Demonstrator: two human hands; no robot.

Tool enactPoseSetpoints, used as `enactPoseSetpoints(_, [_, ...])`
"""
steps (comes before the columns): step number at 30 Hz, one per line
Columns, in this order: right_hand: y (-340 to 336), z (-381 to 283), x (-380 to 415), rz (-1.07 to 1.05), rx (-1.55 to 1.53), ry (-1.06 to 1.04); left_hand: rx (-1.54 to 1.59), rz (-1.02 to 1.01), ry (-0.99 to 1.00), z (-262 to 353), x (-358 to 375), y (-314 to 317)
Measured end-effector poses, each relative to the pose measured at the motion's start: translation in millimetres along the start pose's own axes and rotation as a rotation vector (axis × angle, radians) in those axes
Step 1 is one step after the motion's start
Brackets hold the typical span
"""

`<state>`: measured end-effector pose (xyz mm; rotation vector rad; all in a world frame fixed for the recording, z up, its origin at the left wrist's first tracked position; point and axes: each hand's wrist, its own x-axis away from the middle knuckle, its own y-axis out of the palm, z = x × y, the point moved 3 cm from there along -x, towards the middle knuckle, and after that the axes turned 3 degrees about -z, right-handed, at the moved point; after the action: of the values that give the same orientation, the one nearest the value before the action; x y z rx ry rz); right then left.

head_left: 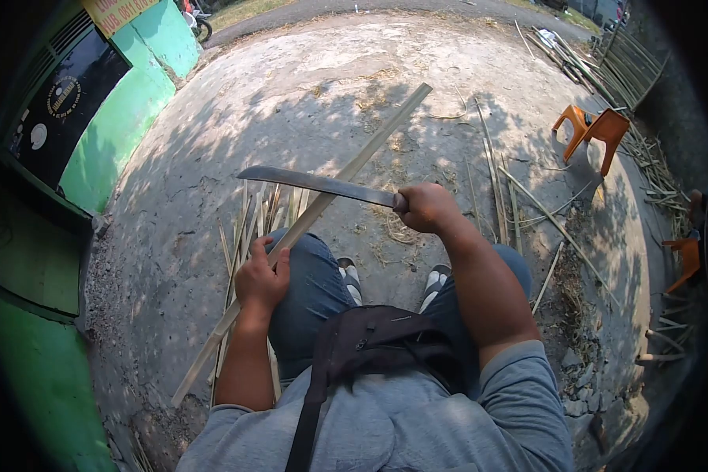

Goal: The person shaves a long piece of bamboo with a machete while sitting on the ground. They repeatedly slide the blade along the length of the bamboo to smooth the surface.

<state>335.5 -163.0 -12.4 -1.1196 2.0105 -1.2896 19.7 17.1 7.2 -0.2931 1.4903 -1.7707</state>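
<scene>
1. While a long wooden strip (315, 211) is being gripped by the fingers of the left hand (262, 279), it is being held aslant beside the left knee (311, 263).
2. A machete (362, 192) is being grasped at its handle by the clenched fingers of the right hand (431, 208).
3. The strip is being crossed by the blade; whether they touch cannot be told.
4. Other strips (248, 216) are being partly hidden by the left leg.

Grey T-shirt (433, 429), blue jeans (311, 275), dark bag (385, 332)
</scene>
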Motion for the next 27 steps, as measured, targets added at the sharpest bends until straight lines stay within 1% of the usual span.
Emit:
enactPoseSetpoints(4, [-1.3, 11.2, -0.5, 0.063, -0.069, 0.058, -0.028, -0.012, -0.015, 0.9, 0.8, -1.8])
enactPoseSetpoints(7, [2.6, 8.7, 0.9, 0.077, -0.080, 0.041, -0.015, -0.011, -0.010, 0.4, 0.4, -1.7])
enactPoseSetpoints(10, [5.4, 1.8, 3.1, 0.101, -0.144, -0.005, 0.023, -0.010, -0.018, 1.8, 1.3, -2.2])
enactPoseSetpoints(13, [8.1, -5.0, 1.7, 0.141, -0.090, -0.173, 0.048, 0.001, -0.020, 1.5, 1.1, -1.4])
enactPoseSetpoints(16, [-2.4, -13.7, 6.4, 0.143, 0.037, -0.183, 0.064, 0.003, -0.015, -0.8, 0.7, -0.5])
enactPoseSetpoints(19, [1.7, 8.1, -1.1, 0.120, -0.067, -0.044, 0.044, -0.028, -0.027, -0.6, 1.8, -1.5])
enactPoseSetpoints(22, [-0.1, 27.7, -10.8, 0.058, -0.128, 0.137, 0.024, -0.050, -0.032, -3.1, 0.1, -1.4])
enactPoseSetpoints(23, [4.4, 34.0, -12.8, 0.084, -0.160, 0.120, 0.020, -0.052, -0.032, -4.8, 0.0, 0.1])
enactPoseSetpoints(27, [-2.8, 15.7, -0.1, 0.076, -0.139, 0.100, 0.005, -0.054, -0.045, -3.4, 0.2, 0.3])
